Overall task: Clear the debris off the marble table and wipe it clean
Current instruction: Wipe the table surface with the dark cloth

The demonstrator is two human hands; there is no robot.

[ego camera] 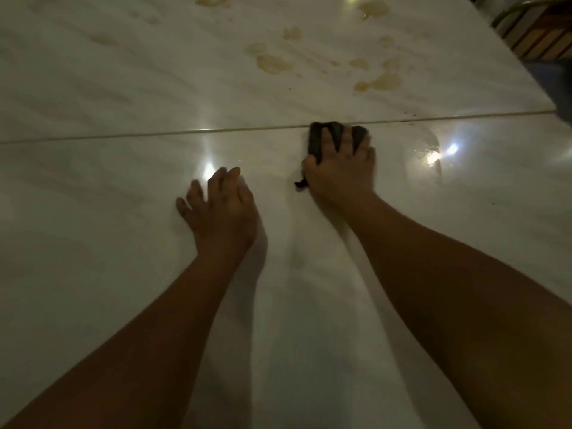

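A dark cloth [315, 139] is gripped and pressed down by the right hand [340, 171], right on the seam [154, 135] of the marble surface [93, 274]. The left hand [223, 212] is laid flat and open just before the seam. This near side looks wiped and shiny. Past the seam, yellow stains [274, 64] and small dark crumbs [402, 121] are left, so about half seems done.

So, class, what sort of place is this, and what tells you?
Probably a home dining or kitchen area, though little of the room shows: a marble table with yellowish spill stains, what looks like a chair at its far right corner, and the right hand holding a dark cloth on it.
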